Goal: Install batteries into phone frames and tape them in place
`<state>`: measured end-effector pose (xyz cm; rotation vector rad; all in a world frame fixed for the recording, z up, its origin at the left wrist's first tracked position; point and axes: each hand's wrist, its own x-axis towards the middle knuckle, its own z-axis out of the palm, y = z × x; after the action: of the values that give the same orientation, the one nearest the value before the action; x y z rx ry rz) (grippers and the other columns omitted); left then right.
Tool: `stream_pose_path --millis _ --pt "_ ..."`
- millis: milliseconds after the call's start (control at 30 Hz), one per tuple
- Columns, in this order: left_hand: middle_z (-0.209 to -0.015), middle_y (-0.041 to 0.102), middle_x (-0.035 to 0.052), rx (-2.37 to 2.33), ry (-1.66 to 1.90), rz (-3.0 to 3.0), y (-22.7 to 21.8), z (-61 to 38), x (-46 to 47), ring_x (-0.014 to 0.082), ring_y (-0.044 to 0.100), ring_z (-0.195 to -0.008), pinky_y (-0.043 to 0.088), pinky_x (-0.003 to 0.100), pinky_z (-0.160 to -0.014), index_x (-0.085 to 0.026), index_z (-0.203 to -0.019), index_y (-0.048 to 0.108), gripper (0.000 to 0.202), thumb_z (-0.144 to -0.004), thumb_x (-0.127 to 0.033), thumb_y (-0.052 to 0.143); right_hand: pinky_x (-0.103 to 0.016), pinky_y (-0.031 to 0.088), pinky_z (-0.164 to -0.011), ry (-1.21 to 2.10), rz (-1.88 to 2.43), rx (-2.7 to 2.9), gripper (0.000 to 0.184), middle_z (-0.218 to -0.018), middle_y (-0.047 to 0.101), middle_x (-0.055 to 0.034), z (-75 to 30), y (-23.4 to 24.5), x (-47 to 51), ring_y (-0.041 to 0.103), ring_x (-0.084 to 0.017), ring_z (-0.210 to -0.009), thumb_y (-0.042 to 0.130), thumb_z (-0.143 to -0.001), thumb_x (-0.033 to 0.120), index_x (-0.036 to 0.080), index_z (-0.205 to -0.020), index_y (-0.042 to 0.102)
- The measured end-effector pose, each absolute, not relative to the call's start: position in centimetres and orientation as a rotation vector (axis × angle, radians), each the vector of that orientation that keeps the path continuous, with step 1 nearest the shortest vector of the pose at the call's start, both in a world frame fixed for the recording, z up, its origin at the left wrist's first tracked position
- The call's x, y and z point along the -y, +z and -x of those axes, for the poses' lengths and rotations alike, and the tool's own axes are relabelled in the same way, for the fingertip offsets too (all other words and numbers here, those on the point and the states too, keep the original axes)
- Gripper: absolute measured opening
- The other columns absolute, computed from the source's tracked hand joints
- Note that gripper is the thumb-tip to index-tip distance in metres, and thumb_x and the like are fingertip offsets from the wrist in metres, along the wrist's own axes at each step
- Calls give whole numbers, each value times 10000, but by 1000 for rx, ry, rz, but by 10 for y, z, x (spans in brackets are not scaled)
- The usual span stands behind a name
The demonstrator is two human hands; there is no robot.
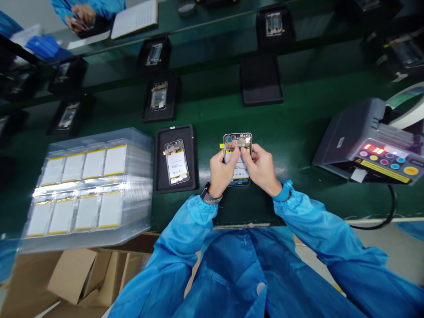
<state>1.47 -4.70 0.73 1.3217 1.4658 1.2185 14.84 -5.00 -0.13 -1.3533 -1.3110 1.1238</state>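
An opened smartphone [243, 181] with its circuit board and white battery exposed is gripped between my two hands over the green bench. My left hand [222, 170] closes on its left edge, the thumb lying across the top of the battery. On the right edge is my right hand [262, 169], its thumb also pressed near the battery's upper end. A yellow tab sticks out at the phone's upper left. Just left of my hands, a second opened phone [177, 162] with a battery lies in a black tray [194, 176]. My fingers hide part of the held phone's sides.
A clear plastic tray stack [137, 198] of white batteries stands at left. A tape dispenser [351, 137] with a lit red display sits at right. Further back are a bare black tray [261, 81] and several trays with phones. Across the bench, another person's hands [81, 17] show.
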Motion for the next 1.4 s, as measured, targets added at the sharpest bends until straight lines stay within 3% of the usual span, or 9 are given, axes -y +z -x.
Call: stream_pose_path --millis 833,1000,1167,1400 --pt "-577 527 -8 -1569 1170 -1293 3 -17 43 108 437 -554 318 233 -496 -156 -604 578 469 -833 -543 710 -252 402 -483 1225 1349 1107 433 -617 567 12 -142 -6 47 507 -136 -551 677 -856 627 206 -808 589" --pt "-702 627 17 -1421 1175 -1361 3 -13 47 127 520 -633 408 226 -569 -141 -797 681 420 -908 -545 649 -238 347 -468 1139 1336 1162 481 -608 559 20 -148 -6 44 464 -110 -514 651 -873 671 197 -807 600" --pt "-1043 745 98 -1218 1112 -1351 0 -10 49 196 678 -877 535 265 -766 -141 -1122 705 444 -914 -531 659 -239 385 -466 1168 1307 1125 511 -655 621 2 -151 -1 43 529 -131 -540 633 -868 702 191 -890 627" --pt "-1107 748 120 -1152 1125 -1327 1 -7 46 226 701 -961 558 299 -832 -141 -1158 685 447 -920 -519 662 -276 482 -533 1270 1224 1130 495 -707 654 0 -154 2 45 604 -170 -601 668 -843 689 213 -973 628"
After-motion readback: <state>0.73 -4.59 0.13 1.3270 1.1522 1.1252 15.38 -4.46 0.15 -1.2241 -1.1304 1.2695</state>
